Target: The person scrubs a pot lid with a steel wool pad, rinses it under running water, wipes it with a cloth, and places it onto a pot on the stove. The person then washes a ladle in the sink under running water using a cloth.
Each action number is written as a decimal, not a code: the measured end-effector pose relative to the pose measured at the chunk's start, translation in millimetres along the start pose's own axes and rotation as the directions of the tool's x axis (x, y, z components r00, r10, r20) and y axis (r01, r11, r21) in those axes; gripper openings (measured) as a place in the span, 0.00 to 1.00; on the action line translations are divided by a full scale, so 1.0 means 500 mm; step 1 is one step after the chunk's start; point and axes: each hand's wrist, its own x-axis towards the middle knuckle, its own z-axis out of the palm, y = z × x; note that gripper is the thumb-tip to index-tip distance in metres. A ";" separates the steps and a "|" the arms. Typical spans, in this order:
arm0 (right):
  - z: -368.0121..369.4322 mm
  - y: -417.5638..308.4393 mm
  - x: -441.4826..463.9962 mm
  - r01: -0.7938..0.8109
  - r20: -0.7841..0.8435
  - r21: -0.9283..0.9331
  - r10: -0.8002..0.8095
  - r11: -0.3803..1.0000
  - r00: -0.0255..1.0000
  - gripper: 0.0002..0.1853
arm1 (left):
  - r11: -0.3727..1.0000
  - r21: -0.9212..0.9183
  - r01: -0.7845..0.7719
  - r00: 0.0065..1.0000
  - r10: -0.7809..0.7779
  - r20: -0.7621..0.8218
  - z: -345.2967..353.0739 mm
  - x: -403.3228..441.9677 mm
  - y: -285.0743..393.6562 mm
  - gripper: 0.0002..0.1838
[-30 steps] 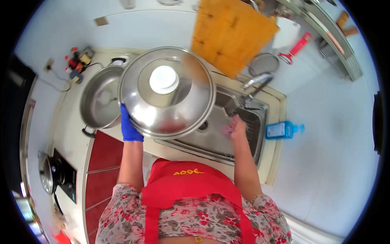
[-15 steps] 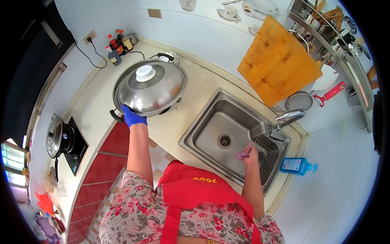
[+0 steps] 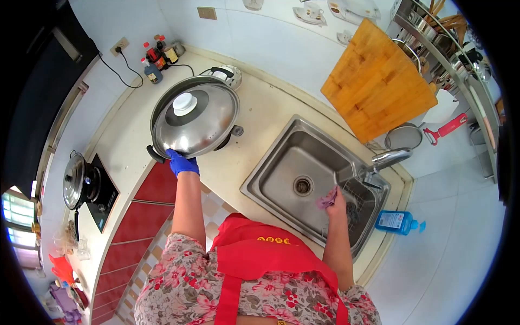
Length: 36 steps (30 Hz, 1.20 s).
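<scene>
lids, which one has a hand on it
The domed steel lid with the white knob: the blue-gloved left hand holds its rim. The other lid, untouched near the picture's left edge, has a dark knob.

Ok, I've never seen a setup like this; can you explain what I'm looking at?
There is no machine here: a person works with their own hands, filmed by a head-worn camera looking forward and down. The blue-gloved left hand has its fingers at the near rim of a silver domed metal lid with a white knob. The lid sits off-centre over a wide metal pot with black handles on a cream countertop; whether it rests fully is unclear. The ungloved right hand holds a crumpled purple cloth-like item over a rectangular stainless-steel sink. Beside the sink is a clear blue plastic bottle.
</scene>
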 end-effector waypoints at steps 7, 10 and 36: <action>0.043 -0.001 -0.011 -0.059 0.023 0.092 0.058 0.994 0.998 0.09 | 0.981 0.114 0.159 0.987 -0.162 0.019 -0.014 -0.026 -0.024 0.22; 0.115 0.004 -0.041 -0.288 0.423 0.120 0.213 0.950 0.881 0.09 | 0.983 0.077 0.164 0.982 -0.170 0.079 -0.021 -0.041 -0.032 0.21; 0.076 -0.053 -0.075 0.229 0.200 -0.107 -0.204 0.968 0.958 0.16 | 0.238 0.944 -0.227 0.154 -0.949 0.277 0.051 -0.442 -0.509 0.12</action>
